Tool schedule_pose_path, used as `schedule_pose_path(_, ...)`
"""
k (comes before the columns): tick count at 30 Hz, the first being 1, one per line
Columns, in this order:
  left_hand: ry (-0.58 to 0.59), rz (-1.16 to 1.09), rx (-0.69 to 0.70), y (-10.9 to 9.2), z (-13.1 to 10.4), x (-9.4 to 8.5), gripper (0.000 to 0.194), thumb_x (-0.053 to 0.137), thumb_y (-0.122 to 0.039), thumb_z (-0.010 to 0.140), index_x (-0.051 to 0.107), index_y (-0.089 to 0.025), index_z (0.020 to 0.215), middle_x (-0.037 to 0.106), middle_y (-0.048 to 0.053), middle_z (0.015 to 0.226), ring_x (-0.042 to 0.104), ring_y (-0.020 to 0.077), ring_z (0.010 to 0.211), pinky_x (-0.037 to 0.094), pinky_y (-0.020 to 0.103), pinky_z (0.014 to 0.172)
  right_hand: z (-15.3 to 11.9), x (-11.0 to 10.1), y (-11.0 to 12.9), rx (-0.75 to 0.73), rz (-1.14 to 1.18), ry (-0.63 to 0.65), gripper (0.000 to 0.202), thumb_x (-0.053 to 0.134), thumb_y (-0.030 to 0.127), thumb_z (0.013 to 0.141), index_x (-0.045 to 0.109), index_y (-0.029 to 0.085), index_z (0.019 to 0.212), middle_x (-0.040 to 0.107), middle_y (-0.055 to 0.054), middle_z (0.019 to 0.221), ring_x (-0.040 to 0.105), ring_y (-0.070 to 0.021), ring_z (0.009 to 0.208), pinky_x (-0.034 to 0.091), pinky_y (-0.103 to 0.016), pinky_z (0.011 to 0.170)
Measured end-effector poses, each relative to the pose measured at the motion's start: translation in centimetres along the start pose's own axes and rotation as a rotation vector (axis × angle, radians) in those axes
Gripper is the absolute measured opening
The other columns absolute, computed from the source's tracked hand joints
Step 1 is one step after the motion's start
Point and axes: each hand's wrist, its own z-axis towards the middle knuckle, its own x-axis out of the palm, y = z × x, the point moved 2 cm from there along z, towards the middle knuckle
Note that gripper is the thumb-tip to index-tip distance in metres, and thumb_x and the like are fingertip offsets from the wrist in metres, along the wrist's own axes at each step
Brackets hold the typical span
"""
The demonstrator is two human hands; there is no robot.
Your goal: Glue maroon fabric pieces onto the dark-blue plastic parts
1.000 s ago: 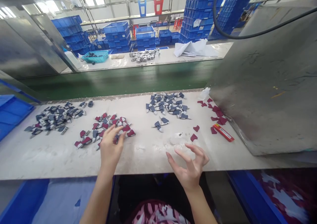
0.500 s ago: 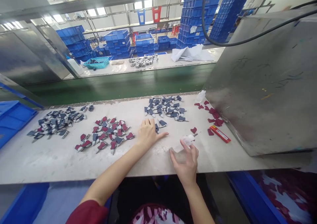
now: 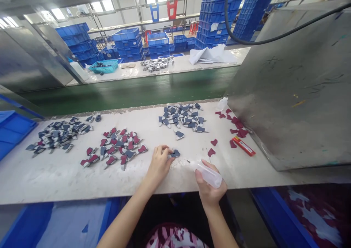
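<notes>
One pale worktable (image 3: 63, 184) spans the scene, with one metal housing (image 3: 290, 94) standing at its right end. Two blue bins (image 3: 30, 222) sit below the front edge: the left one holds light-blue material, the right bin (image 3: 279, 218) maroon and white. Three piles lie on top — the left pile (image 3: 56, 134) mostly navy, the middle pile (image 3: 119, 144) maroon and navy, the right pile (image 3: 184, 114) navy. Beyond, one turquoise basket (image 3: 108, 69) holds dark pieces. Two bare hands occupy the centre: the right hand (image 3: 211, 189) grips one translucent bottle (image 3: 210, 175), its thin tip pointing at, but apart from, one navy part (image 3: 174, 153) pinched in the left hand (image 3: 159, 162) just right of the middle pile. One red packet (image 3: 244, 146) lies near the housing; one lone piece (image 3: 179, 134), also navy, lies below the right pile. Two maroon cutouts (image 3: 214, 142) lie beyond the bottle.
</notes>
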Motion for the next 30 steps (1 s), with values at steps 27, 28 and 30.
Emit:
schedule_pose_path(27, -0.041, -0.203, 0.050, -0.1, -2.0, 1.0, 0.009, 0.056, -0.019, 0.097, 0.059, -0.019, 0.105, 0.070, 0.007, 0.095, 0.063, 0.0248, 0.091, 0.054, 0.039, 0.079, 0.9, 1.2, 0.8, 0.013, -0.086, 0.144, 0.018, 0.071, 0.030, 0.086, 0.077, 0.014, 0.091, 0.078, -0.009, 0.081, 0.075, -0.0245, 0.069, 0.061, -0.030, 0.062)
schedule_pose_path(28, -0.041, -0.202, 0.048, -0.1, -2.0, 1.0, 0.009, 0.056, -0.019, 0.097, 0.059, -0.019, 0.105, 0.069, 0.007, 0.095, 0.063, 0.0248, 0.091, 0.054, 0.039, 0.079, 0.9, 1.3, 0.8, 0.015, -0.086, 0.139, 0.018, 0.071, 0.030, 0.086, 0.077, 0.014, 0.091, 0.078, -0.009, 0.081, 0.075, -0.0244, 0.069, 0.061, -0.030, 0.062)
schedule_pose_path(30, -0.041, -0.199, 0.046, -0.2, -2.0, 1.0, 0.009, 0.056, -0.019, 0.096, 0.059, -0.019, 0.104, 0.069, 0.007, 0.094, 0.063, 0.0247, 0.091, 0.054, 0.038, 0.078, 0.9, 1.3, 0.8, 0.016, -0.085, 0.125, 0.017, 0.071, 0.029, 0.086, 0.077, 0.014, 0.090, 0.078, -0.009, 0.081, 0.075, -0.0242, 0.068, 0.061, -0.030, 0.061)
